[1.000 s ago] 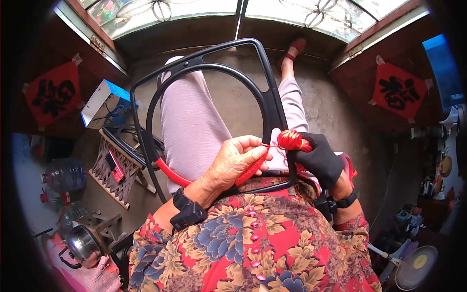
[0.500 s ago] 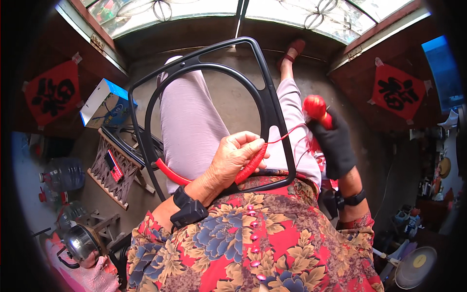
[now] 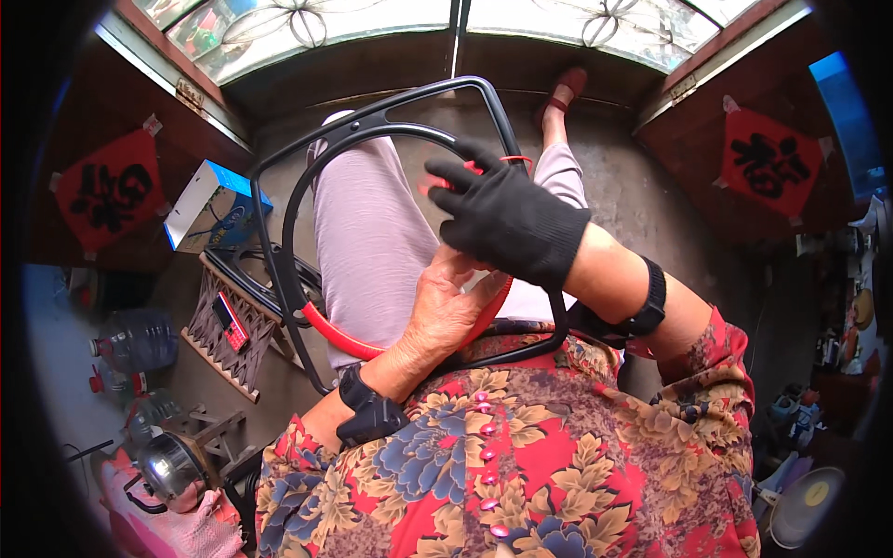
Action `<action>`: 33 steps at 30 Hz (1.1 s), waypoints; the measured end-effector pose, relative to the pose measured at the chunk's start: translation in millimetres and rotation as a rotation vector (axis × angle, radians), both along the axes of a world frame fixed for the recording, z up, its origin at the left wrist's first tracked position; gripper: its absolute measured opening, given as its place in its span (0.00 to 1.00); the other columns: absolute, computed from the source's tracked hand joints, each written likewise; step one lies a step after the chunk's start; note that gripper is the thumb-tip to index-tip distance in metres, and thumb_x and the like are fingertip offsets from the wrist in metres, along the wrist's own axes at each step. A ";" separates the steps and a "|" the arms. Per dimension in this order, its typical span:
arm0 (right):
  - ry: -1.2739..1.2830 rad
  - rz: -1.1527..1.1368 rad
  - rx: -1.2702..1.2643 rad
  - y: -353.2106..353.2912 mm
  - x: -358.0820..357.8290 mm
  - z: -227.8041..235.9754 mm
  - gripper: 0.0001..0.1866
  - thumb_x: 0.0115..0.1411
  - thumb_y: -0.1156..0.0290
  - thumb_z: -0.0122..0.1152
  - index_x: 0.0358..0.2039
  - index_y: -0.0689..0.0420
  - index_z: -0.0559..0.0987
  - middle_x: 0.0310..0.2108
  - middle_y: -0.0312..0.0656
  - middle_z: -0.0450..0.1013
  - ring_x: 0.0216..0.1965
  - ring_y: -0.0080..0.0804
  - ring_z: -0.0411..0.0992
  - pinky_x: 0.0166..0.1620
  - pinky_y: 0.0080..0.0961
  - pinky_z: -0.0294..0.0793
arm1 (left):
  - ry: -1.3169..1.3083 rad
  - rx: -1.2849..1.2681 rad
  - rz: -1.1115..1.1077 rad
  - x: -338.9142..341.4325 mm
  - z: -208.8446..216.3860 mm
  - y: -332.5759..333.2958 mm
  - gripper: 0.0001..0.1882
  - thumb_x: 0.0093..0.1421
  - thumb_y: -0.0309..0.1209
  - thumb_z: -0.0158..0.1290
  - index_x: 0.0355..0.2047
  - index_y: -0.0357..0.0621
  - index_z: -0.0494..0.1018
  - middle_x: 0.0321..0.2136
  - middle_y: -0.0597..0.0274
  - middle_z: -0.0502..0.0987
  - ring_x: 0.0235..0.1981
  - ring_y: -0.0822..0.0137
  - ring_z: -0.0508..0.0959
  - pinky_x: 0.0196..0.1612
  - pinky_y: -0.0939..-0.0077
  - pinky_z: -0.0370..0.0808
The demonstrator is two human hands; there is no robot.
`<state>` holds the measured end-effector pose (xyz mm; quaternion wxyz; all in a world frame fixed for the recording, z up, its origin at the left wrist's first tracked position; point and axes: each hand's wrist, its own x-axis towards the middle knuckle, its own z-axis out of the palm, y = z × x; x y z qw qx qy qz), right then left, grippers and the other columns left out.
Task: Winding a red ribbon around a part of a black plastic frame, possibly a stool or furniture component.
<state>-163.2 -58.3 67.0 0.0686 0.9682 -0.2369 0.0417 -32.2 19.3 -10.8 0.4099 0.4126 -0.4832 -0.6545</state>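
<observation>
A black frame (image 3: 409, 99) with a rounded inner ring lies across my lap. Red cord (image 3: 339, 337) is wound tightly along the near part of that ring. My bare left hand (image 3: 446, 302) is closed on the ring at the cord-wrapped part, its fingertips partly covered by my other hand. In a black glove, my right hand (image 3: 512, 219) reaches over the ring just above the left, its fingers curled about a bundle of red cord (image 3: 435, 183), which is blurred and mostly hidden. A strand of red cord (image 3: 517, 159) loops by the frame's right bar.
To the left are a blue and white box (image 3: 219, 209), a folding stool (image 3: 223, 325) with a red device (image 3: 231, 323) on it, and clear plastic bottles (image 3: 139, 339). A metal kettle (image 3: 174, 472) stands at the lower left. Glass doors (image 3: 316, 23) are ahead.
My right hand has swung left and inward with the red cord bundle, from outside the frame's right bar to over the ring. The left hand keeps its hold on the ring.
</observation>
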 end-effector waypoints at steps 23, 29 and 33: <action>-1.491 -0.707 1.429 121.7 -64.3 18.3 0.23 0.57 0.67 0.58 0.52 0.60 0.69 0.45 0.41 0.72 0.47 0.30 0.71 0.52 0.30 0.68 | 0.288 0.504 -0.244 13.6 14.3 -17.0 0.07 0.63 0.31 0.49 0.37 0.41 0.68 0.30 0.58 0.76 0.27 0.72 0.79 0.28 0.79 0.80; -2.324 -0.870 1.320 162.9 -210.6 -28.1 0.21 0.61 0.66 0.50 0.53 0.63 0.68 0.45 0.44 0.72 0.46 0.33 0.71 0.50 0.28 0.69 | 0.314 0.637 -0.239 15.2 18.6 -15.5 0.08 0.64 0.32 0.48 0.36 0.39 0.68 0.30 0.56 0.77 0.27 0.70 0.79 0.28 0.80 0.80; -2.230 -0.982 1.103 190.3 -293.8 -44.2 0.22 0.61 0.66 0.51 0.53 0.63 0.68 0.45 0.44 0.72 0.46 0.33 0.71 0.50 0.28 0.69 | 0.347 0.602 -0.252 12.4 12.0 -15.3 0.09 0.64 0.33 0.48 0.37 0.38 0.68 0.29 0.55 0.77 0.26 0.70 0.79 0.26 0.81 0.79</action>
